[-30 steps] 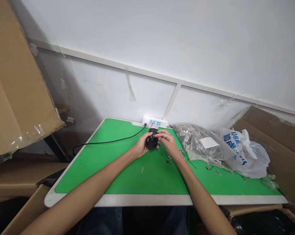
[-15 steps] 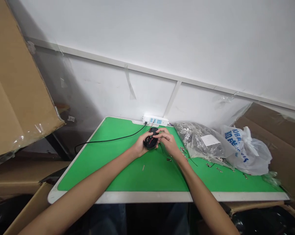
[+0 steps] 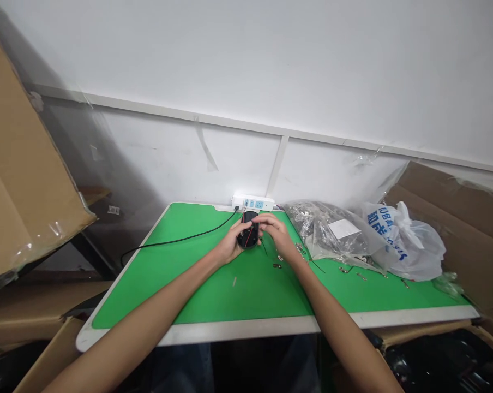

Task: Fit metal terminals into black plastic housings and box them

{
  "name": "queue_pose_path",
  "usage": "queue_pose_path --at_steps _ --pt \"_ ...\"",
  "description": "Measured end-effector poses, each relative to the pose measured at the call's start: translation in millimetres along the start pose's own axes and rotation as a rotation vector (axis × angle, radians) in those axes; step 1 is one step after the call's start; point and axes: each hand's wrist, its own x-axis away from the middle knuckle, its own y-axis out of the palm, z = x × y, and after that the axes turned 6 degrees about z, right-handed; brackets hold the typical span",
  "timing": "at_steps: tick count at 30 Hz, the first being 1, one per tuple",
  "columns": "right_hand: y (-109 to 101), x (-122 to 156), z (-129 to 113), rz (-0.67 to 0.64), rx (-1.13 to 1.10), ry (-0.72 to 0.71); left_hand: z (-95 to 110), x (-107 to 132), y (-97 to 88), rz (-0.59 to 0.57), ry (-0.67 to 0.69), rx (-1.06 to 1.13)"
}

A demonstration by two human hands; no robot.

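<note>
A black oval plastic housing (image 3: 250,240) is held above the green table mat, its open inner side facing up. Thin red and black wires lie across and rise from it. My left hand (image 3: 230,243) is wrapped around its left side, thumb on the rim. The fingers of my right hand (image 3: 276,232) are bent and drawn together over the upper right of the housing; what lies between their tips is too small to make out. Several small metal contact pieces (image 3: 276,266) lie on the mat close to my right wrist.
Behind the housing, a white power strip (image 3: 254,202) stands against the wall, with a black cable (image 3: 181,239) running left. To the right lie a clear bag of metal parts (image 3: 324,224) and a knotted white plastic bag (image 3: 410,251). Cardboard (image 3: 25,164) rises at left.
The whole view has shifted slightly. The right fingers have moved a little over the housing, toward its upper edge; the left hand keeps its hold.
</note>
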Motion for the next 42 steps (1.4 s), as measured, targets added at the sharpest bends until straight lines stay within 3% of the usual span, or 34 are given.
queue_pose_path --at_steps 3,7,18,24,33,39,42 --pt "1 -3 7 0.128 -0.147 0.104 0 0 -0.5 0.0 -0.004 -0.034" --pt "-1 -5 12 0.245 -0.159 0.077 -1 -2 -3.3 0.014 -0.03 -0.076" --pt "9 1 7 0.18 -0.094 0.114 -2 -5 -4.4 0.029 -0.077 -0.031" --pt "-3 -5 8 0.215 -0.047 0.086 -1 -7 -7.7 0.05 -0.071 -0.041" --pt "-37 -17 10 0.201 0.416 0.003 14 -14 -6.9 0.151 0.014 -0.084" --pt "-35 -13 18 -0.046 0.675 -0.094 23 -14 -8.3 0.224 0.078 -0.094" --pt "-34 -11 26 -0.076 0.764 -0.141 24 -13 -11.0 0.222 0.114 -0.102"
